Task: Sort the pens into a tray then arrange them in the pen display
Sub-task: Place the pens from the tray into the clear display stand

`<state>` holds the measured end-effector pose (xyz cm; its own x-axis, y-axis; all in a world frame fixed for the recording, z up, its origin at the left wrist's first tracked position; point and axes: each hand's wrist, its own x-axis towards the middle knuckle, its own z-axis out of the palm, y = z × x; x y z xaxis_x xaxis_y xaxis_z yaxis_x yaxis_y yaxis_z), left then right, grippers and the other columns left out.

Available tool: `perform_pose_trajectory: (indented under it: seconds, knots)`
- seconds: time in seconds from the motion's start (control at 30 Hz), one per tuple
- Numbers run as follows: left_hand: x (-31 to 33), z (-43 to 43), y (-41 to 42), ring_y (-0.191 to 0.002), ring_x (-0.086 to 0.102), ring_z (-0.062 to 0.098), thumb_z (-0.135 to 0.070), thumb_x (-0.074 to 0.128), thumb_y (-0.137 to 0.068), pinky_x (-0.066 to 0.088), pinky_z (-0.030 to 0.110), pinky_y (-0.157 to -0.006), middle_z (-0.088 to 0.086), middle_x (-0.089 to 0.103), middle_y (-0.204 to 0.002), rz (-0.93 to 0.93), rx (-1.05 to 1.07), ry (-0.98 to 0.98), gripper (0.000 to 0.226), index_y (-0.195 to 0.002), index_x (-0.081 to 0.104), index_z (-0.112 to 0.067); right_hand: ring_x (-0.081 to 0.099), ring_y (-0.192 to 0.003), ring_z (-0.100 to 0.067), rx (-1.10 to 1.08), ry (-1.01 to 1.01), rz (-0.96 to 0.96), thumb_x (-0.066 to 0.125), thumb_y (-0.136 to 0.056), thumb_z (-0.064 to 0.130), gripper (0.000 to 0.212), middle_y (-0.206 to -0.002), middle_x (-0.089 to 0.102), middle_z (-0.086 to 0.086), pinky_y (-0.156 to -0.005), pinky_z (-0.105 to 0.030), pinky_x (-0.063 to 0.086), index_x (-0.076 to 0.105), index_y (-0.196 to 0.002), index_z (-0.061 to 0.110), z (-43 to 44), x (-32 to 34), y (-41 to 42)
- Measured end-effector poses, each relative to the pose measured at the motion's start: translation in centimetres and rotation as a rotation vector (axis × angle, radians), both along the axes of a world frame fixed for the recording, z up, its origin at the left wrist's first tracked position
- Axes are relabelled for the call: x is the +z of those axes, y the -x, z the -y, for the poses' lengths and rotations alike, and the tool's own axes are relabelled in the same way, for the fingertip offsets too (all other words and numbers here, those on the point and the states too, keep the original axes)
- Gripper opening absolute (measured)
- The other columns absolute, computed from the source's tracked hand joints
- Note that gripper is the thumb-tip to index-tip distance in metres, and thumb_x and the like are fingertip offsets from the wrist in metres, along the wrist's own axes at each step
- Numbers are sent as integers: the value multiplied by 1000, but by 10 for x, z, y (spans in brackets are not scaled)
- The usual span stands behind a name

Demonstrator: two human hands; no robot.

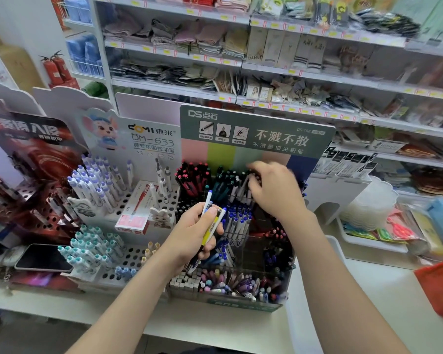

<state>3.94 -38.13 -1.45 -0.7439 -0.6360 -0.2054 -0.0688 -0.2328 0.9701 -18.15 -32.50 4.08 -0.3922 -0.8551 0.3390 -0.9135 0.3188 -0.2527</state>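
Head view: person at a shop counter point(368, 302), both arms out over the pen display point(256, 134).

Left hand point(195, 233): near, left of display centre, fingers and thumb wrapped round a bundle of pens point(212, 218). One pen is yellow, the others white with blue tips, and they fan up and to the right above the fist.

Right hand point(274, 190): farther in, palm down over the far compartments, fingertips dipping among dark upright pens. Fingers are blurred; cannot tell whether they pinch anything.

Display compartments: packed with black, blue and white pens, with pastel ones nearest.

Left of display: white rack point(128, 259) with holes, holding purple- and teal-capped pens, and a red pen box point(136, 213) lying on it. Phone point(44, 258) lies near left, face up.

Far side: shelves point(292, 72) of folded and packaged goods.
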Motion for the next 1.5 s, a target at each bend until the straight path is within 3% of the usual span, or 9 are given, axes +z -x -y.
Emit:
perform_pose_trajectory:
  seconds: [0.17, 0.5, 0.6, 0.67, 0.77, 0.97, 1.17, 1.3, 1.5]
  knots:
    - [1, -3, -2, -53, 46, 16, -38, 46, -113, 36, 27, -43, 6, 67, -89, 6, -3, -2, 28, -120, 59, -14, 60, -122, -33, 34, -136, 3, 78, -87, 31, 62, -129, 64, -5, -105, -52, 44, 54, -144, 29, -5, -2, 4]
    - [5, -14, -2, -53, 45, 18, -37, 43, -115, 36, 27, -44, 7, 66, -89, -13, 2, -12, 32, -124, 55, -9, 67, -114, -27, 41, 79, 3, 78, -92, 23, 35, -120, 74, 1, -99, -47, 47, 71, -126, 23, -4, -17, 1]
    - [6, -16, -5, -54, 44, 18, -38, 41, -115, 35, 27, -44, 8, 67, -90, -40, 5, -13, 31, -124, 52, -10, 65, -105, -21, 25, 345, -22, 73, -92, 16, 25, -110, 76, 6, -88, -39, 42, 76, -116, 22, -13, -21, -23]
    - [6, -17, -6, -54, 43, 18, -40, 39, -115, 34, 28, -44, 8, 67, -91, -61, 10, -14, 31, -123, 48, -12, 65, -96, -14, 38, 464, 140, 70, -95, 17, 15, -101, 75, 10, -83, -34, 47, 79, -107, 22, -22, -17, -42]
    - [4, -17, -7, -54, 44, 19, -40, 37, -115, 34, 28, -43, 9, 67, -91, -85, 27, -11, 30, -121, 45, -12, 67, -79, -8, 154, 245, 586, 74, -98, 29, 13, -91, 76, 12, -73, -21, 54, 81, -107, 24, -34, -16, -68]
    - [1, -17, -11, -54, 45, 18, -41, 37, -115, 36, 29, -45, 9, 64, -84, -33, -21, -1, 37, -116, 50, -6, 74, -74, -20, 168, 158, 926, 72, -101, 25, 6, -79, 77, -3, -76, -41, 62, 78, -100, 23, -45, -43, -84]
    - [1, -19, -10, -54, 39, 14, -43, 41, -114, 32, 25, -48, 5, 65, -84, 44, -83, 6, 32, -112, 48, -12, 61, -74, -9, -203, 650, 1043, 53, -111, 25, 13, -89, 67, -1, -70, -29, 52, 65, -110, 20, -41, -43, -73]
    - [3, -18, -1, -53, 34, 13, -42, 45, -112, 27, 26, -48, 4, 64, -83, 50, -44, -11, 31, -114, 50, -11, 65, -70, -7, -351, 953, 707, 45, -114, 18, 13, -87, 62, 3, -65, -23, 55, 56, -115, 11, -54, -27, -44]
    - [3, -20, 16, -53, 29, 14, -43, 45, -113, 24, 26, -47, 4, 62, -83, 28, -41, -35, 32, -113, 50, -11, 70, -78, -15, -223, 800, 269, 50, -112, 14, 12, -92, 67, -5, -70, -21, 52, 56, -116, 5, -60, -37, -8]
